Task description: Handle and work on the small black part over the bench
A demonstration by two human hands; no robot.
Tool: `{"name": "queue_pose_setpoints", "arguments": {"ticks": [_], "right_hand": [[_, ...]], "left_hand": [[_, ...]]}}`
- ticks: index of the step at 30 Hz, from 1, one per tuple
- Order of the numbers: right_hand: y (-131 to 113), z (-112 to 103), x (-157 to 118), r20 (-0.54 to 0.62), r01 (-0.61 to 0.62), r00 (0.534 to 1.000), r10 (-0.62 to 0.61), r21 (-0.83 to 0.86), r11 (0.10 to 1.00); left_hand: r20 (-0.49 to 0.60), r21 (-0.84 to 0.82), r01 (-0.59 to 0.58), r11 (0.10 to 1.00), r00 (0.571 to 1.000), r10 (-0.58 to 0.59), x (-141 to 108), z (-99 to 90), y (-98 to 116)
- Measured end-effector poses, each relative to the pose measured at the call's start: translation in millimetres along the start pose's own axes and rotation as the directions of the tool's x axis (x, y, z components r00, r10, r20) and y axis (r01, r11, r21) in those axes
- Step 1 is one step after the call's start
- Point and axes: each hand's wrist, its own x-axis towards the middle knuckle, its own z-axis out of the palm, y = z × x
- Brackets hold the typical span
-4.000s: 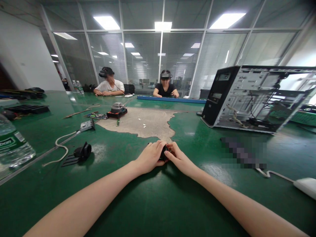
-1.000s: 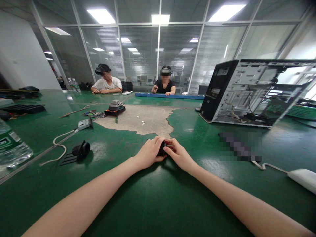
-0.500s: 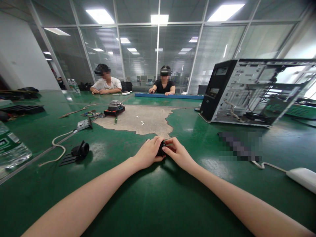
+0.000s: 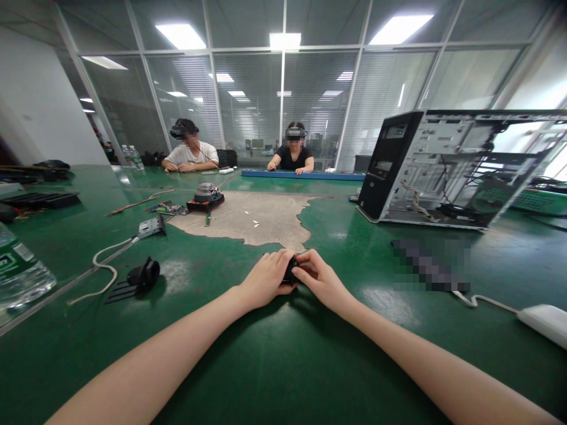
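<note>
A small black object [image 4: 290, 270] sits between my hands near the middle of the green table [image 4: 266, 360]; fingers cover most of it, so its kind does not show. My left hand [image 4: 267, 276] is wrapped over its left side, with the thumb low at its near edge. From the other side, my right hand [image 4: 322, 277] grips its right end with curled fingers and thumb. Off to the left lies a black plastic part [image 4: 144, 274] with a round end and several thin prongs.
An opened computer case [image 4: 394, 165] stands at the right, near a white power strip [image 4: 543, 321] with its cord. On the left are a water bottle [image 4: 22, 271], a metal bracket [image 4: 151, 225] and a fan-like cooler [image 4: 206, 196]. Two people sit across the table.
The whole view has shifted slightly, with the background sitting a little lower. Both hands keep their hold on the black object; the right fingers have moved very little.
</note>
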Motion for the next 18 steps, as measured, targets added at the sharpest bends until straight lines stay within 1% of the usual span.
{"name": "queue_pose_setpoints", "arguments": {"ticks": [2, 4, 7, 9, 11, 15, 18], "right_hand": [[2, 0, 1, 0.005, -0.034, 0.999, 0.034, 0.026, 0.999], [1, 0, 0, 0.037, -0.044, 0.998, 0.042, 0.034, 0.998], [-5, -1, -4, 0.086, 0.012, 0.996, -0.014, 0.021, 1.0], [-8, -1, -6, 0.075, 0.054, 0.996, -0.054, 0.001, 0.999], [-9, -1, -6, 0.047, 0.06, 0.997, -0.06, -0.01, 0.998], [-3, 1, 0, 0.009, 0.002, 1.0, -0.002, 0.022, 1.0], [3, 1, 2, 0.016, -0.038, 0.999, 0.037, 0.042, 0.998]], "left_hand": [[0.013, 0.023, -0.011, 1.0, 1.0, 0.011, 0, -1.1, 0], [0.017, 0.044, -0.009, 0.999, 1.0, 0.009, 0, -2.0, 1], [-0.002, 0.064, 0.019, 0.998, 1.0, -0.019, -1, -2.1, 1], [-0.02, 0.065, 0.024, 0.998, 1.0, -0.022, -2, -1.4, 1], [-0.032, 0.045, 0.003, 0.999, 0.999, -0.001, -2, -0.5, 0], [-0.02, -0.018, -0.055, 0.998, 0.998, 0.054, -1, 0.3, -2], [-0.004, -0.025, -0.057, 0.998, 0.998, 0.057, -1, 0.1, -3]]}}
